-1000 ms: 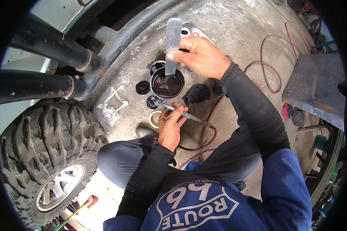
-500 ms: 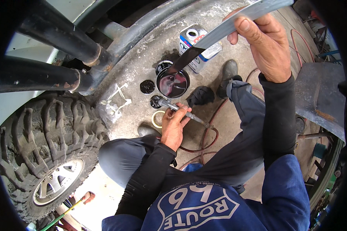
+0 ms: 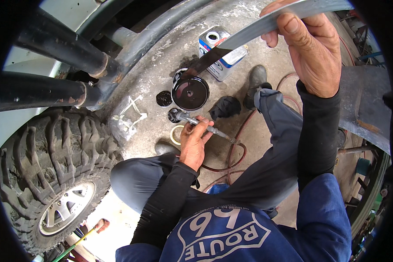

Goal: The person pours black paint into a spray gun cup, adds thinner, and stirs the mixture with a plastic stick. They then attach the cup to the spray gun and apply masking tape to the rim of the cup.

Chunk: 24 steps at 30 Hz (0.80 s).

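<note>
Head view shows your right hand (image 3: 312,52) pinching the flat strip (image 3: 253,33) by its clean end so its dark-coated end slopes toward the pot (image 3: 207,99), while your left hand's (image 3: 194,144) fingers grip the metal tool (image 3: 186,118).

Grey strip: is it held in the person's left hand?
No, the right hand grips the grey strip, while the left hand holds a slim tool.

Concrete floor (image 3: 150,83) — round pot (image 3: 206,99), can (image 3: 225,65), cloth (image 3: 225,107)
</note>
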Available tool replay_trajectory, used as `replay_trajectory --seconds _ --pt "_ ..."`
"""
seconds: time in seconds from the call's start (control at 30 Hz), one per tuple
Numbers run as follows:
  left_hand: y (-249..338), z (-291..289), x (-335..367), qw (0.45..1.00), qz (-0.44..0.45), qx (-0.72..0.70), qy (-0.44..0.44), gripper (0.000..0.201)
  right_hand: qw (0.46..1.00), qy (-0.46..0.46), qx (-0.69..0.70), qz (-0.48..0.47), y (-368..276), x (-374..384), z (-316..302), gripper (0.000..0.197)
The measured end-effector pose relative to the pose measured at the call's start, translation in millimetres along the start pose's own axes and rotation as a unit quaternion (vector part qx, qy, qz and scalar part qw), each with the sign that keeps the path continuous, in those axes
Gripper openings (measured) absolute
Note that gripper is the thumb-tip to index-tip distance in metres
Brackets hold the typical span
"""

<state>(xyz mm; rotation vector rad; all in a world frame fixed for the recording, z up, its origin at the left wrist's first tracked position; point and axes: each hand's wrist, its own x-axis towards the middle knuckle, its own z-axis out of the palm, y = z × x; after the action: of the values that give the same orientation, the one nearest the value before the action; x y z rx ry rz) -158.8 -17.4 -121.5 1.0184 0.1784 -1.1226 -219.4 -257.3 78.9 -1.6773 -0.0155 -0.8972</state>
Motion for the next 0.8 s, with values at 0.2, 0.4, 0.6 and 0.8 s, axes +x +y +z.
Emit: replay_trajectory --seconds 0.2,0.4,0.6,0.8 --pt "-0.1 -1.0 0.5 1.000 -0.002 -0.001 0.002 0.028 1.000 -0.005 0.017 -0.010 1.6 -0.5 1.4 0.024" --pt "-0.1 -1.2 0.9 1.000 0.000 -0.010 -0.003 0.028 1.000 -0.021 0.013 -0.007 -0.3 3.0 2.2 0.024" --pt "0.4 -0.2 0.5 1.000 0.000 -0.009 -0.002 0.027 1.000 -0.025 0.010 0.000 -3.0 4.0 3.6 0.024" --pt "0.2 -1.3 0.7 1.000 0.002 -0.006 -0.006 0.027 0.999 -0.013 0.027 0.015 -3.8 1.2 6.1 0.024"
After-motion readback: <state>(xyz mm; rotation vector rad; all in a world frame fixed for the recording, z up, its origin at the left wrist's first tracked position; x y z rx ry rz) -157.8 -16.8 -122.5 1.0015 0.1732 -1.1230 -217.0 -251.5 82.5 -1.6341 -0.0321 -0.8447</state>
